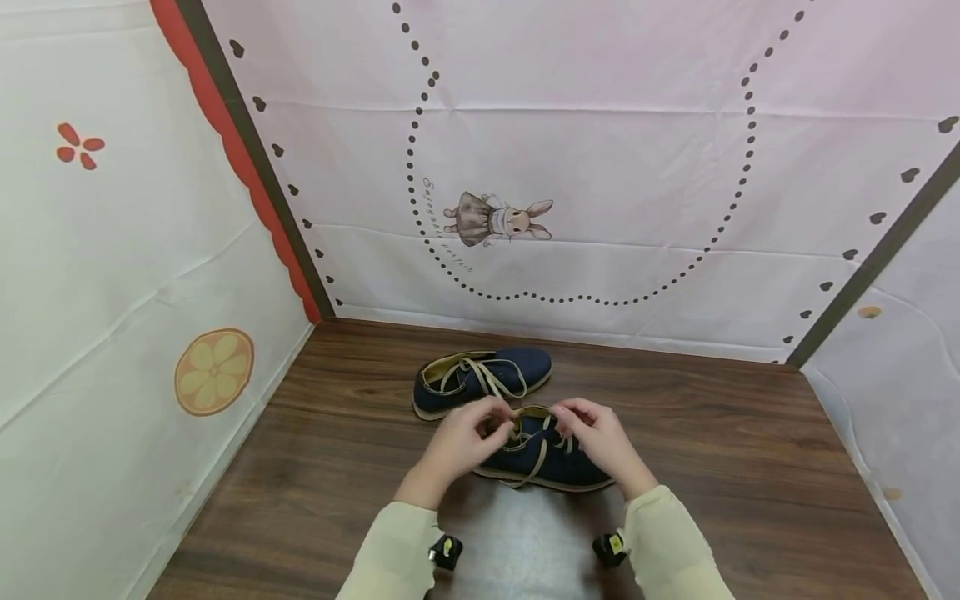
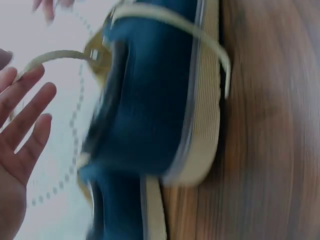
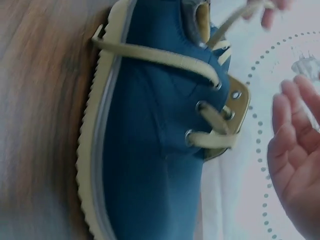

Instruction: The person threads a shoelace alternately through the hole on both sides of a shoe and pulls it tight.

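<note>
Pale sleeves (image 1: 390, 554) nearest — left grip (image 1: 463, 437) pinches the navy shoe's (image 1: 577, 472) lace (image 2: 55, 54), right grip (image 1: 600, 437) apart — wood (image 1: 735, 492) stretches rightward to cloth (image 1: 862, 400).

This is a small, booth-like space screened on three sides: a creased, pale back cloth (image 1: 615, 167) printed with a dressed rabbit (image 1: 495, 218) and dotted lines, a left cloth (image 1: 90, 275) bearing an orange slice (image 1: 214, 372), and a right cloth (image 1: 900, 358), around a wood-grain surface (image 1: 300, 467). The wider room cannot be told.

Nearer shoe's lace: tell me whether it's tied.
Untied: no bow shows; one end of the lace drapes over the sole, and the left hand pinches another stretch.
</note>
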`<state>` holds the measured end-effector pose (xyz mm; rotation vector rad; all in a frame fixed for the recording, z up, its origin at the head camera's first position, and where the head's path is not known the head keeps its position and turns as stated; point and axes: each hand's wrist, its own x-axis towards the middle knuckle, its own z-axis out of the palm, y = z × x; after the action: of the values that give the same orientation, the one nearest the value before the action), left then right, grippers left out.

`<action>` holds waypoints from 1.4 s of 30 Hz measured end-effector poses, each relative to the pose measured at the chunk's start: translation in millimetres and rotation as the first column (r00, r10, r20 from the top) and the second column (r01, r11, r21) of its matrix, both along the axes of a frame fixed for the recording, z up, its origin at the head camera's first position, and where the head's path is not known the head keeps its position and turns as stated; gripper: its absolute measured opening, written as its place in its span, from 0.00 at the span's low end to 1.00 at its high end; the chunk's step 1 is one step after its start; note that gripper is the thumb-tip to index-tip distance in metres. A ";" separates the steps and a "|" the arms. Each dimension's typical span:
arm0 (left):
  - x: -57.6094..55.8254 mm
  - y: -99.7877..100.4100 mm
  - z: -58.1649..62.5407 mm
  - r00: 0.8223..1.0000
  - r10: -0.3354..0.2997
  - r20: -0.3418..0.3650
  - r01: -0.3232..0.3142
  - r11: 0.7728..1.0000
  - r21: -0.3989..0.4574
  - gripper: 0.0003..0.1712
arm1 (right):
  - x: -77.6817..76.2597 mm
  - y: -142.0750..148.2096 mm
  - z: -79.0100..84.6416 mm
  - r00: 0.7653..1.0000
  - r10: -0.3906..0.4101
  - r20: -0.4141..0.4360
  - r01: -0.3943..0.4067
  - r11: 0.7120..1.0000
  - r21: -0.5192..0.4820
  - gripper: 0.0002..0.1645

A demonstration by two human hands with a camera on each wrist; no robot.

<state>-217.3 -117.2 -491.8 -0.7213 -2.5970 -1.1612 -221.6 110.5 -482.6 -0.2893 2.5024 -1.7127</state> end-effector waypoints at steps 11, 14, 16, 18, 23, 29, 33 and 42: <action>-0.6 46.8 -2.2 0.963 -0.193 -0.189 0.125 0.939 -0.320 0.07 | -11.7 -12.3 8.7 0.999 -0.009 0.042 0.005 0.996 0.084 0.17; -2.7 47.2 -1.3 0.962 -0.196 -0.188 0.125 0.934 -0.336 0.07 | -14.0 -10.3 12.1 0.999 -0.020 0.051 0.020 1.000 -0.006 0.15; -5.0 45.3 -0.8 0.969 -0.173 -0.174 0.118 0.951 -0.286 0.06 | -14.8 -8.1 16.2 0.999 -0.032 0.028 0.035 0.992 -0.122 0.14; -8.3 42.7 -1.6 0.979 -0.124 -0.162 0.085 0.969 -0.232 0.06 | -14.9 -6.2 21.4 0.998 -0.057 0.002 0.056 0.967 -0.250 0.14; -16.5 38.2 -6.8 0.994 0.046 -0.095 -0.060 0.988 -0.145 0.14 | -14.5 -3.3 32.4 0.992 -0.062 -0.106 0.012 0.908 -0.418 0.11; -25.0 39.8 -13.4 0.989 0.146 -0.029 -0.149 0.976 -0.158 0.06 | -12.1 -6.0 36.7 0.990 -0.067 -0.121 0.006 0.896 -0.443 0.10; -29.7 40.5 -17.3 0.978 0.210 -0.016 -0.209 0.959 -0.190 0.05 | -14.0 -5.9 30.8 0.988 -0.136 -0.071 0.100 0.921 -0.376 0.10; -37.9 49.1 -23.0 0.980 0.193 0.046 -0.176 0.953 -0.246 0.12 | -18.6 -10.3 -3.4 0.989 -0.145 0.012 0.145 0.989 -0.015 0.09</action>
<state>-255.2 -68.2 -514.8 -0.4730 -2.8245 -0.8407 -240.2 100.2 -486.1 -0.1010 2.5604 -1.7812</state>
